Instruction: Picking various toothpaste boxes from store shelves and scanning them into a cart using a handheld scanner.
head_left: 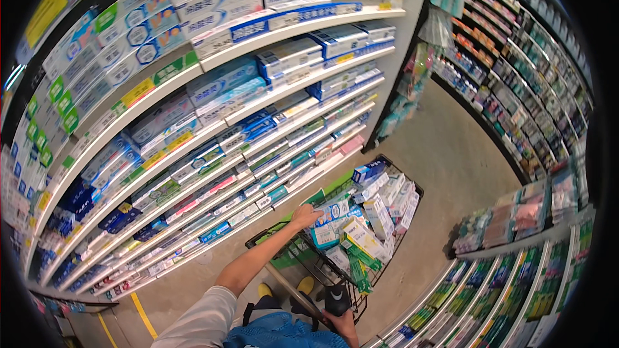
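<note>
**Two hands at the cart: left on a box, right on the handle**

One boxed item, a white-and-blue carton, lies on top of the heap in the black wire shopping cart, at the cart's near left corner. The left hand reaches out over the cart's rim and rests on that carton's near end, fingers curled down over it; whether they have closed around it or only touch it I cannot tell. The carton's long axis runs away from the fingers, up and to the right, toward the middle of the cart. The left hand is plainly the nearer one.

The right hand is low at the cart's handle, wrapped around a dark grip there, well apart from the carton.

The cart is filled with many slim cartons in white, blue, yellow and green, stacked loosely at mixed angles, some tilted on edge. To the left, long white shelves carry rows of similar boxes; more shelving stands to the right across the aisle.
</note>
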A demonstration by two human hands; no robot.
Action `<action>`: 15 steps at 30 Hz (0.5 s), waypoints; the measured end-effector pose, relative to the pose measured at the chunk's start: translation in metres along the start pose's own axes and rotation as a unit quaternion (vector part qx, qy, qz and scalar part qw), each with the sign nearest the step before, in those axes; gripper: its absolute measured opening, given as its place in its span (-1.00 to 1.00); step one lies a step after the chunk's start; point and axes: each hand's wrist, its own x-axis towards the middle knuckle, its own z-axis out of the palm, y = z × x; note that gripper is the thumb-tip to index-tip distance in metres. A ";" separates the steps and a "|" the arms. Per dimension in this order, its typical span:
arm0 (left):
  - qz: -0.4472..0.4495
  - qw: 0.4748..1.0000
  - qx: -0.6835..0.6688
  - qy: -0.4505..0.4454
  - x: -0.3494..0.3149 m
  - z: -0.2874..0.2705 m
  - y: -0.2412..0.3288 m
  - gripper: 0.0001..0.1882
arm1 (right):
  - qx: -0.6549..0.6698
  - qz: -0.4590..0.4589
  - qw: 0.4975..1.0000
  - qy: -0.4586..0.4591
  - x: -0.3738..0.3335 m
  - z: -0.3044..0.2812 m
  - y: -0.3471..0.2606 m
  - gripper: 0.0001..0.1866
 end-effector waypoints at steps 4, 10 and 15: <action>-0.004 0.999 -0.051 -0.006 -0.010 -0.015 -0.017 -0.52 | -0.052 0.003 0.999 -0.017 0.003 0.009 -0.008 -0.78; 0.005 0.978 -0.208 0.025 -0.037 -0.024 -0.038 -0.53 | -0.052 -0.017 0.998 -0.032 0.005 0.011 -0.011 -0.78; 0.005 0.972 -0.232 0.035 -0.053 -0.033 -0.041 -0.56 | -0.086 -0.017 0.995 -0.052 0.006 0.017 -0.014 -0.78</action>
